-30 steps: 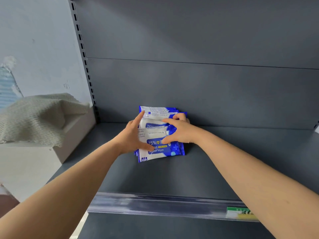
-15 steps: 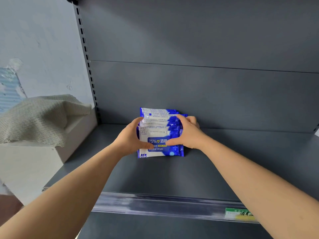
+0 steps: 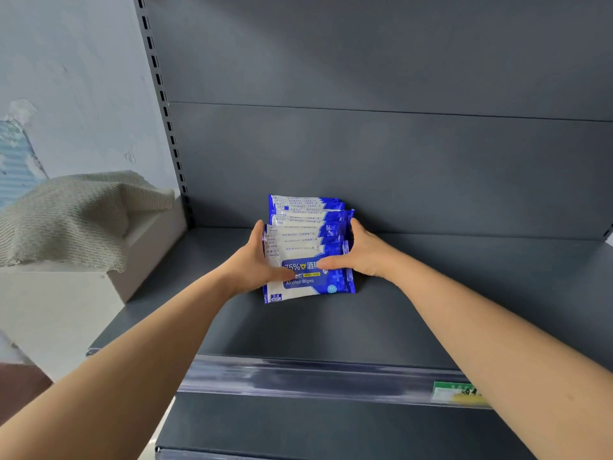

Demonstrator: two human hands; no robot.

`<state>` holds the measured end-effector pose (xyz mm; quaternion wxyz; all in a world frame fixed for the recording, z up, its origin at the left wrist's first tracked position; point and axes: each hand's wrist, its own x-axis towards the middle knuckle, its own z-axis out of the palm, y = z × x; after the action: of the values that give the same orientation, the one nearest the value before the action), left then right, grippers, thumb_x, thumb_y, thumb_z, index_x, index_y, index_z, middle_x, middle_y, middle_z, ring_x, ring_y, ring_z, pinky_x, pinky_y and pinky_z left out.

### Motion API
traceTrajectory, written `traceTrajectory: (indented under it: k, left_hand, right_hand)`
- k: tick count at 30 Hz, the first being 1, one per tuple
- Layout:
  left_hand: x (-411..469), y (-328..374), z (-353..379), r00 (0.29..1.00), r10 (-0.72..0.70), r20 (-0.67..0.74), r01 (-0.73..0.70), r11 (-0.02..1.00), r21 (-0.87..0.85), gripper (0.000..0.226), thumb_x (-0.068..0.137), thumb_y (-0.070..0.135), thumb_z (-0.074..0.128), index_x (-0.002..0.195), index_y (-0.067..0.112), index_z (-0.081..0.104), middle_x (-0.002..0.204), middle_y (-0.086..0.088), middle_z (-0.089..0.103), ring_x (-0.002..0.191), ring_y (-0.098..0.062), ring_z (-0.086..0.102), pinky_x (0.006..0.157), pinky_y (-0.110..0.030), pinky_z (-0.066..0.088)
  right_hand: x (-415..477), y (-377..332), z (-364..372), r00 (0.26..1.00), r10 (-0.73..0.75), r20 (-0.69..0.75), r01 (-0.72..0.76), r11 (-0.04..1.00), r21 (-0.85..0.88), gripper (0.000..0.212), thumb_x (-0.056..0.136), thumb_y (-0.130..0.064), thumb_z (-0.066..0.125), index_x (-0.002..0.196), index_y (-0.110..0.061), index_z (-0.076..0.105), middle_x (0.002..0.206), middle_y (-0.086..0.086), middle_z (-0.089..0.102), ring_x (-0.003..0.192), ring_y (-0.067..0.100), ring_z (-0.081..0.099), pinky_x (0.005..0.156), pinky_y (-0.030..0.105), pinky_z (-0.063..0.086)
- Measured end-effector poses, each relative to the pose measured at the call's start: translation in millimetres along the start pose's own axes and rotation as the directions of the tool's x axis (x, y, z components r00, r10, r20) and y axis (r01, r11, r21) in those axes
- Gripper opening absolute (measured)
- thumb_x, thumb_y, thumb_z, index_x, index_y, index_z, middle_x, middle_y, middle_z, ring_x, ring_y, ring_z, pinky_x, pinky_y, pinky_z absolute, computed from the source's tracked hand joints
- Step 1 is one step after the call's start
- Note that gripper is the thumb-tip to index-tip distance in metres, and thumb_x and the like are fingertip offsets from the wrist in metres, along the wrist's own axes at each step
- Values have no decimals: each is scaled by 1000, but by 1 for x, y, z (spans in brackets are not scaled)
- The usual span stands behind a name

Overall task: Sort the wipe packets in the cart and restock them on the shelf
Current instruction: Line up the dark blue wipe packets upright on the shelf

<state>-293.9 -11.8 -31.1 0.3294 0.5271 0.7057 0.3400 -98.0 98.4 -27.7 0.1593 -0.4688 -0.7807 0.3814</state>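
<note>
Several blue and white alcohol wipe packets [image 3: 308, 247] stand in a leaning row on the dark grey shelf [image 3: 447, 313], close to the back panel. My left hand [image 3: 257, 260] presses the row's left side with the thumb across the front packet. On the right side, my right hand [image 3: 360, 254] grips the row, its thumb also laid on the front packet's label. The cart is out of view.
A clear price rail [image 3: 298, 376] with a green label [image 3: 457, 391] runs along the shelf's front edge. Left of the slotted upright [image 3: 166, 111] sits a white box [image 3: 139, 254] draped with a beige woven cloth [image 3: 66, 217]. A lower shelf [image 3: 331, 429] lies beneath.
Both hands have slid from the front of the packets to the sides of the row and squeezed it together. The packets now stand straighter and more aligned.
</note>
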Motion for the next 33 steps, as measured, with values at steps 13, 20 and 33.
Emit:
traceTrajectory:
  k: [13,20,33]
  left_hand:
    - [-23,73,69,839,534,-104,-333,655,678,47,90,38,54,133,19,53,123,-1,60,113,-26,53,95,-35,41]
    - [-45,151,199,737,672,74,-499,467,730,36,92,40,48,117,18,62,114,-1,65,107,-26,57,90,-34,42]
    - [-106,320,530,537,787,304,-802,364,474,29,84,36,47,82,12,64,80,-3,67,76,-30,61,68,-35,48]
  right_hand:
    - [-101,19,-50,951,-183,-249,20,842,-540,56,95,-46,49,140,-14,41,150,0,37,114,22,54,98,36,43]
    - [-203,103,-129,922,-177,-343,-89,767,-636,45,99,-38,42,134,-11,48,139,1,50,124,20,48,100,36,42]
    - [-413,344,-323,838,33,-545,-397,723,-566,41,93,-25,54,130,-9,55,130,13,59,118,30,55,99,39,44]
